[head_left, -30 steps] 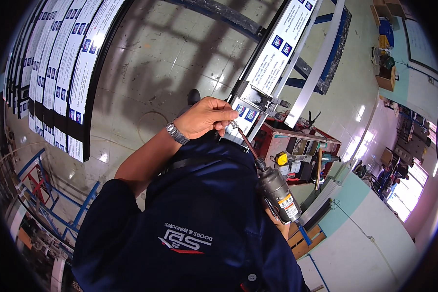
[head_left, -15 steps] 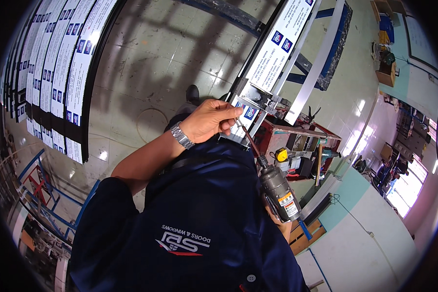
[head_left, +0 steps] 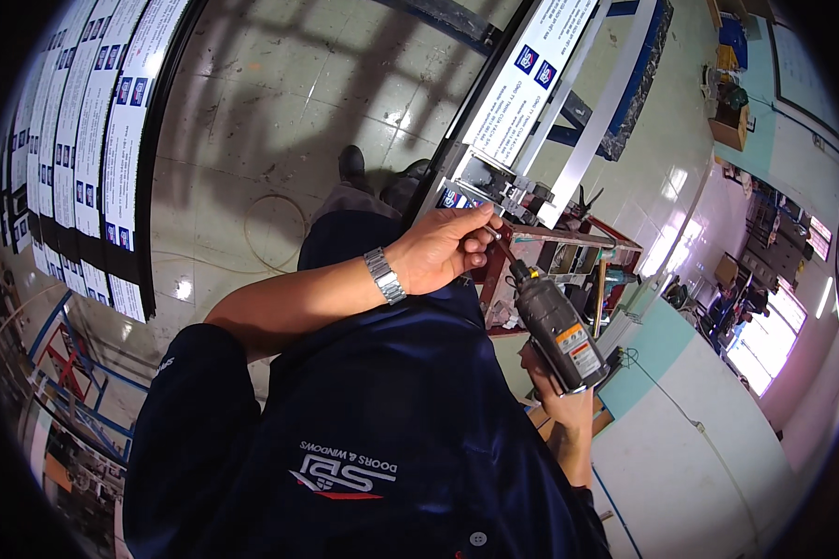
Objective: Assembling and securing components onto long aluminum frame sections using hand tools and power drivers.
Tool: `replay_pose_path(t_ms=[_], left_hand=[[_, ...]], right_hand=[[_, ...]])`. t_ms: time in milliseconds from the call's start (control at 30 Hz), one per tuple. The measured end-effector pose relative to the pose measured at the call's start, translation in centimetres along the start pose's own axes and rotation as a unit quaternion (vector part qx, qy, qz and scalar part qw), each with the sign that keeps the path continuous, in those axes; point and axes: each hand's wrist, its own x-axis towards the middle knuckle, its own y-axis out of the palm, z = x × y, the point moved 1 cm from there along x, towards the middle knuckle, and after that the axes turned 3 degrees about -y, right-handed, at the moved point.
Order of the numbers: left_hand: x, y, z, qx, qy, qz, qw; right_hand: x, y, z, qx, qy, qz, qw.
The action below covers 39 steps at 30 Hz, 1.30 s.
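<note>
My left hand [head_left: 438, 250], with a metal-banded watch [head_left: 383, 276] at its wrist, is closed in a pinch at the tip of the driver bit [head_left: 505, 250]. Something small and silvery shows at those fingertips, too small to name. Wrapped round the grip of a dark power driver [head_left: 561, 326] is my right hand [head_left: 555, 396], its fingers partly hidden by the tool. The driver tilts, bit toward the left hand. Just beyond the pinch lies a long frame profile [head_left: 508, 116] covered in white printed film, with a metal fitting [head_left: 494, 177] at its near end.
A red tool cart [head_left: 531, 240] stands to the right of the profile's end. Blue support stands [head_left: 639, 84] bear the profile. At far left, several film-covered profiles [head_left: 126, 140] stand in a row. A thin hose [head_left: 247, 228] loops on the tiled floor.
Both hands have moved right, with the driver, which is now farther from my body. More of my right hand and forearm shows. The view has shifted slightly.
</note>
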Motion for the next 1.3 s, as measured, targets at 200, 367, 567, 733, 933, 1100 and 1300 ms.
replay_pose_path(t_ms=[200, 367, 567, 733, 933, 1100, 1300], left_hand=[[1.1, -0.1, -0.7, -0.045, -0.018, -0.009, 0.999], [1.8, -1.2, -0.9, -0.075, -0.018, 0.019, 0.997], [2.1, -1.7, -0.9, -0.123, -0.007, 0.069, 0.99], [1.5, -2.8, -0.9, -0.113, -0.007, 0.038, 0.993], [-5.3, -2.4, -3.8, 0.201, 0.04, -0.017, 0.979], [-4.7, -6.3, -6.3, 0.377, 0.177, -0.146, 0.897], [-2.6, -4.8, -5.9, 0.563, 0.253, -0.185, 0.765]], right_hand=[[3.5, -2.0, 2.5, -0.036, -0.037, -0.005, 0.999], [4.8, -3.3, 3.6, -0.015, 0.083, 0.015, 0.996], [7.1, -5.6, 4.2, -0.177, -0.067, 0.027, 0.982], [8.0, -7.2, 4.0, -0.212, -0.031, 0.126, 0.969], [11.3, -6.2, 5.4, -0.173, -0.026, 0.137, 0.975], [12.7, -5.9, 7.1, -0.075, 0.059, 0.206, 0.974], [11.5, -6.2, 3.7, -0.179, -0.094, 0.153, 0.967]])
